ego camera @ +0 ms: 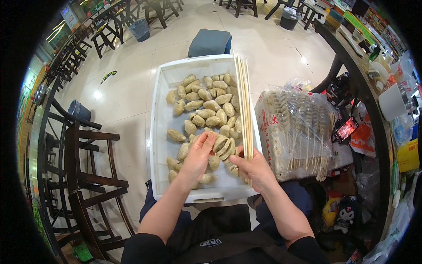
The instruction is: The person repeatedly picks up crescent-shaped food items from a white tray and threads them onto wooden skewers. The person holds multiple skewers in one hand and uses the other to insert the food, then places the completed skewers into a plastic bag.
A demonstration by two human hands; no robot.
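My left hand (pixel 199 152) pinches one end of a tan, oval food piece (pixel 225 147) that is slit crosswise, its slices fanned apart. The thumb and fingers of my right hand (pixel 253 169) are at the piece's other end. Below both hands is a white plastic tray (pixel 157 132), where many similar ridged pieces (pixel 206 114) lie loose. Several long bamboo skewers (pixel 244 109) lie lengthwise along the tray's right rim, close against my right hand. Whether that hand also grips them, I cannot tell. My hands hide some of the pieces beneath.
To the right, a foam box (pixel 273 158) bears a plastic bag (pixel 300 122) of loaded skewers. Beside it a phone (pixel 346 129) stands lit. A blue-grey padded stool (pixel 209 43) sits beyond the tray. Dark wooden stools (pixel 95 178) are at left, a cluttered counter (pixel 362 66) at right.
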